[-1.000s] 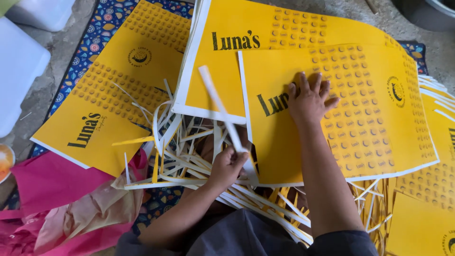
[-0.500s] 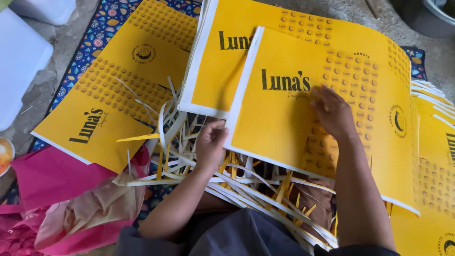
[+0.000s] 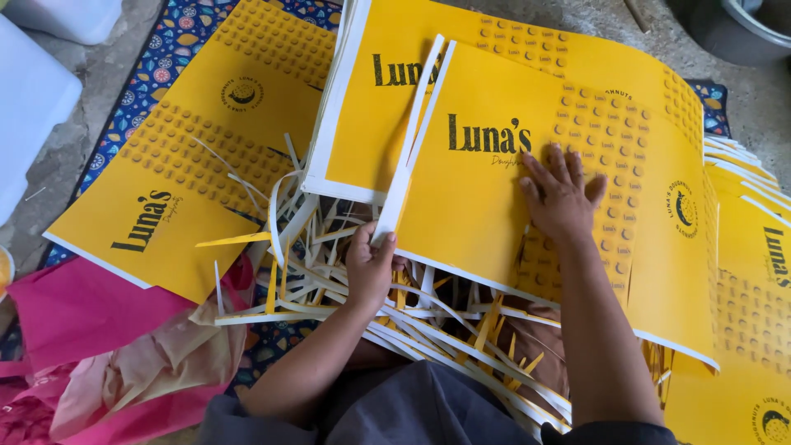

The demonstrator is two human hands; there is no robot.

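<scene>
My right hand lies flat, fingers spread, on a large yellow printed sheet atop a thick stack of the same sheets. My left hand pinches the lower end of a long white paper strip that runs along the top sheet's left edge. Under and around my left hand lies a heap of loose white and yellow strips.
Another yellow sheet stack lies to the left on a patterned mat. More yellow sheets sit at the right. Pink plastic bags bunch at lower left. White boxes stand at the far left, a grey basin top right.
The top yellow sheet has slid down and right under my right hand. My left hand has risen from the strip heap and now holds a white strip at the sheet's left edge.
</scene>
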